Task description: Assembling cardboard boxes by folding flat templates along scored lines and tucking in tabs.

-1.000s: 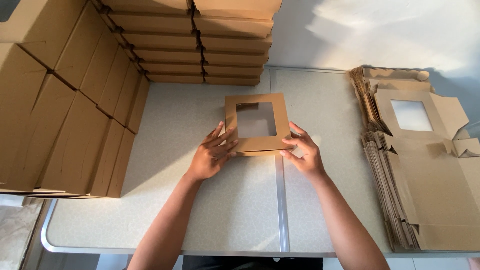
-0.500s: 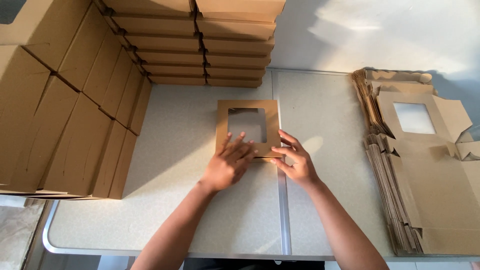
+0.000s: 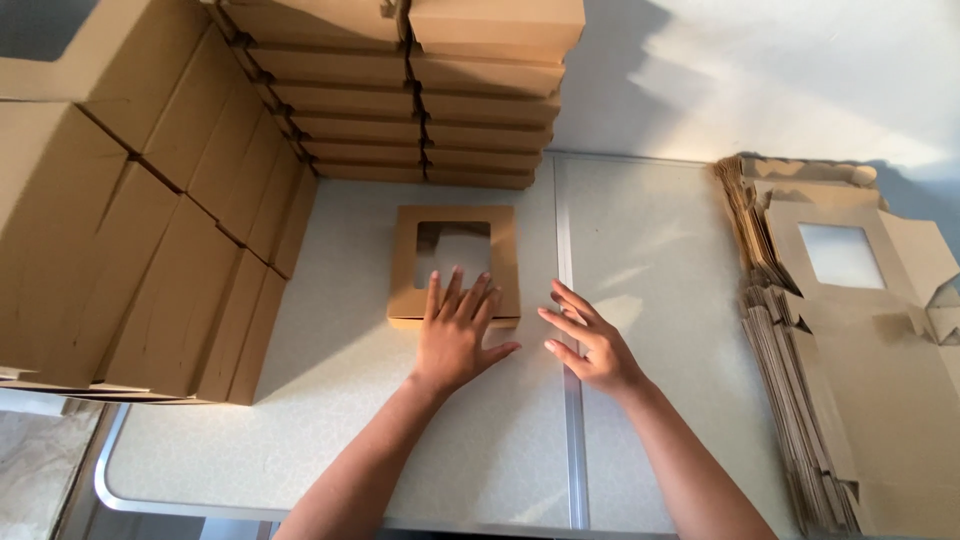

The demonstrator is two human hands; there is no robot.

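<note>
Both forearms are bare, with no sleeves in view. The left hand (image 3: 455,335) and right hand (image 3: 592,345) wear no gloves. No rings or watch show.

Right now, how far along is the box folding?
Done: folded brown cardboard boxes stacked at the left and back. In hand: the left hand lies flat on a closed brown windowed box; the right hand is open beside it. Left: a pile of flat unfolded box blanks.
</note>
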